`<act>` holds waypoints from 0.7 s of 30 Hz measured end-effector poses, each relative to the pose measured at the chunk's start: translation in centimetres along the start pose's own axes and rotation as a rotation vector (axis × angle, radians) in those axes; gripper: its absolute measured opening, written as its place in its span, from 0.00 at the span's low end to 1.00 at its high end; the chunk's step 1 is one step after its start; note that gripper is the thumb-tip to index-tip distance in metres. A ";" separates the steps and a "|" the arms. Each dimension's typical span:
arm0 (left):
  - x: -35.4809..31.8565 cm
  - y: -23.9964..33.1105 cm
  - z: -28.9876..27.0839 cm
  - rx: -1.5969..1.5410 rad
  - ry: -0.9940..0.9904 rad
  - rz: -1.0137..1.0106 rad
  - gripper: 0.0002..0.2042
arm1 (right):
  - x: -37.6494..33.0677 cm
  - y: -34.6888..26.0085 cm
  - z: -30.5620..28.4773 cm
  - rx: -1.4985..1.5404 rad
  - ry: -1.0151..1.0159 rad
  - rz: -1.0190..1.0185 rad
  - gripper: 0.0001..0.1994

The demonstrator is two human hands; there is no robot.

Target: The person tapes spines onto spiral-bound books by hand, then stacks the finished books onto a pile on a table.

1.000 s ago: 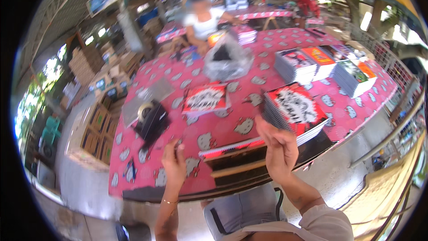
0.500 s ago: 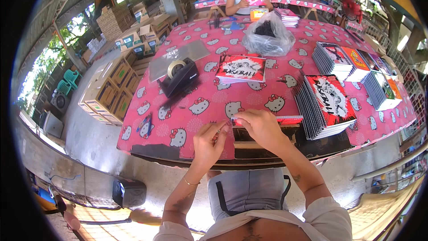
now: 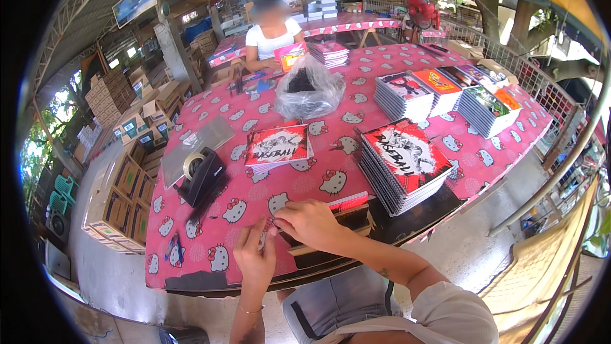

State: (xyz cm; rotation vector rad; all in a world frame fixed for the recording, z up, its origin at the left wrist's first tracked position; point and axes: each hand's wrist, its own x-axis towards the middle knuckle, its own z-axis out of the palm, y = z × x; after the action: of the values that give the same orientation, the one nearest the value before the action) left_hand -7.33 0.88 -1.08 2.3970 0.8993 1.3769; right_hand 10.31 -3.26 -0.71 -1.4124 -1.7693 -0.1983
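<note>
A notebook with a red cover (image 3: 349, 203) sits at the table's near edge, its long edge facing up, beside a dark brown block (image 3: 353, 220). My right hand (image 3: 313, 226) is closed at the notebook's left end, fingertips pinched together. Close against it, my left hand (image 3: 256, 256) is also closed, thumb and fingertips meeting. Whatever is between the fingers is too small or hidden to make out. To the right rises a stack of spiral-bound notebooks (image 3: 407, 159) with red, black and white covers. Farther off lies a smaller pile of matching covers (image 3: 277, 145).
A black tape dispenser (image 3: 202, 175) stands left on the pink patterned tablecloth (image 3: 334, 182), near a clear plastic sheet (image 3: 197, 147). A plastic bag (image 3: 310, 89) with dark contents sits farther back. More notebook stacks (image 3: 404, 96) are at right. Across the table a co-worker (image 3: 273, 38) handles a pink-covered book.
The view has turned to the right, so the table appears farther left and lower. My hands stay pinched together at the notebook's end. The co-worker's pink book is held lower.
</note>
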 end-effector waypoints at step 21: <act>0.3 -1.4 1.2 -0.045 0.041 -0.019 0.05 | 0.1 -0.1 0.3 -0.035 0.048 -0.005 0.06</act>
State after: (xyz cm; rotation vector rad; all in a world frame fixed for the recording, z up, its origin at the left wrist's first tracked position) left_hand -6.80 2.21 -2.16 2.3291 0.8901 1.4289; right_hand 10.05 -3.06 -0.79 -1.4167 -1.7376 -0.2648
